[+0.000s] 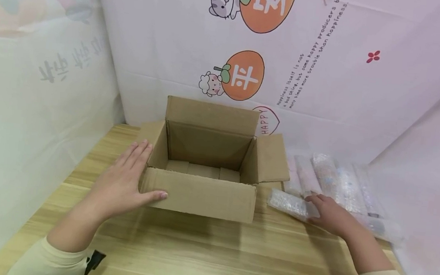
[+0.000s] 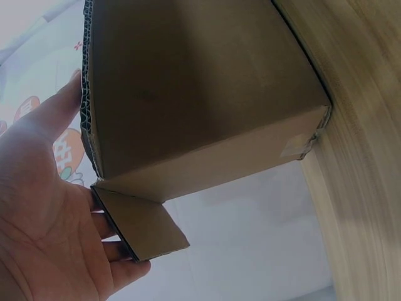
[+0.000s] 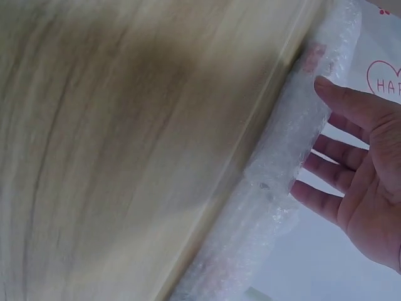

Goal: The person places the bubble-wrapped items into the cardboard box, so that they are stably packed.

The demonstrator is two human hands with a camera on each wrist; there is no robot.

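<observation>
An open cardboard box [image 1: 199, 197] stands on the table with its flaps spread out. My left hand [image 1: 121, 185] rests on its left side, fingers straight along the left flap and thumb over the front flap; in the left wrist view the fingertips of that hand [image 2: 56, 232] lie behind the small flap [image 2: 147, 226]. Right of the box, my right hand [image 1: 331, 215] holds the end of a bubble-wrapped package [image 1: 289, 203] between thumb and fingers. In the right wrist view the hand [image 3: 369, 150] spans the wrapped package [image 3: 291, 125], its fingertips partly hidden.
Several more bubble-wrapped packages [image 1: 328, 177] lie side by side at the right, near the back cloth. Another wrapped package [image 1: 379, 225] lies crosswise by my right forearm. Printed cloth [image 1: 154, 40] hangs behind and on both sides of the wooden table [image 1: 201, 258].
</observation>
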